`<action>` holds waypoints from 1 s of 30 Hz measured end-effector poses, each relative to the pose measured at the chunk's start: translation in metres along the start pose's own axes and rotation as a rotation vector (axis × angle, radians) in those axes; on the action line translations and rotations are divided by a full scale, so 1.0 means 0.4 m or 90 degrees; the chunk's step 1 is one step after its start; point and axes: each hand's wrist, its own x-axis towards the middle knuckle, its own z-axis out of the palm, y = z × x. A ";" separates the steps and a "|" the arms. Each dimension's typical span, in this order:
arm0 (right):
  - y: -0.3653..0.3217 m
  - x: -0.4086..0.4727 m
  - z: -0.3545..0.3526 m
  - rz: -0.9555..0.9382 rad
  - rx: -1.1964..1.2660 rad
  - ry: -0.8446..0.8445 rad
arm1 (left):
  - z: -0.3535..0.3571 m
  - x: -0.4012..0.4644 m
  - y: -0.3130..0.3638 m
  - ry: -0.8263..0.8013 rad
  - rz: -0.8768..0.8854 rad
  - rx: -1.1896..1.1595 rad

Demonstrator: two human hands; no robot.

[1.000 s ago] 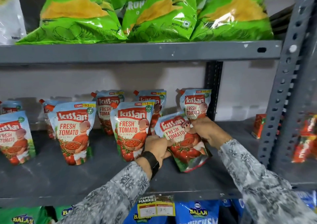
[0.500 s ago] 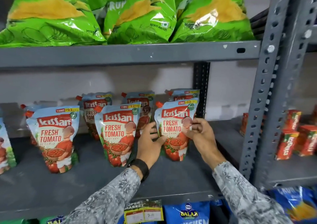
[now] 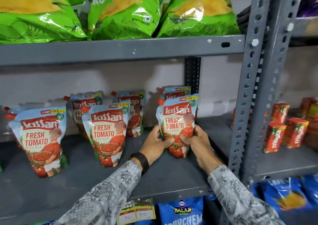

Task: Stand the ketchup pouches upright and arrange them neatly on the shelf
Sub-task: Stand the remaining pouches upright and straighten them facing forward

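Note:
Several blue and red Kissan ketchup pouches stand on the grey middle shelf (image 3: pixel 77 187). The rightmost front pouch (image 3: pixel 178 118) stands upright near the shelf post, and both hands grip its lower half. My left hand (image 3: pixel 155 143) holds its left side, with a dark watch on the wrist. My right hand (image 3: pixel 197 142) holds its right side, thumb across the front. Another pouch (image 3: pixel 179 91) stands right behind it. Two more front pouches stand upright to the left: one in the middle (image 3: pixel 107 133) and one at the far left (image 3: pixel 42 138), with others (image 3: pixel 82 102) behind them.
Green wafer bags (image 3: pixel 123 13) lie on the shelf above. A perforated grey post (image 3: pixel 253 90) stands just right of the held pouch. Red cartons (image 3: pixel 284 128) sit on the neighbouring shelf. Blue snack bags (image 3: pixel 182 212) and a price tag (image 3: pixel 137 212) sit below.
The held pouch went from tilted and low to upright at the right end of the front row. Both hands moved from its upper part down to its lower half.

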 end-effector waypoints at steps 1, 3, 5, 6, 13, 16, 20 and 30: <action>0.005 -0.002 -0.007 -0.003 0.003 0.015 | 0.012 0.000 -0.003 -0.006 0.003 -0.006; 0.010 -0.004 -0.017 -0.005 0.005 0.025 | 0.027 0.000 -0.003 -0.012 0.011 0.000; 0.013 -0.010 -0.019 -0.008 0.001 0.013 | 0.026 -0.001 -0.004 -0.009 0.011 0.018; 0.015 -0.013 -0.018 -0.012 -0.005 0.011 | 0.022 0.000 -0.006 -0.010 0.007 0.023; 0.055 -0.069 -0.011 -0.043 -0.117 0.232 | -0.029 -0.063 -0.008 0.051 -0.023 0.136; 0.073 -0.125 0.039 -0.101 -0.114 0.260 | -0.096 -0.141 -0.006 0.087 -0.007 0.171; 0.069 -0.163 0.153 -0.092 -0.122 0.062 | -0.224 -0.247 -0.007 0.187 0.042 0.199; 0.045 -0.054 0.429 -0.008 -0.136 -0.328 | -0.500 -0.235 0.039 0.236 -0.002 0.153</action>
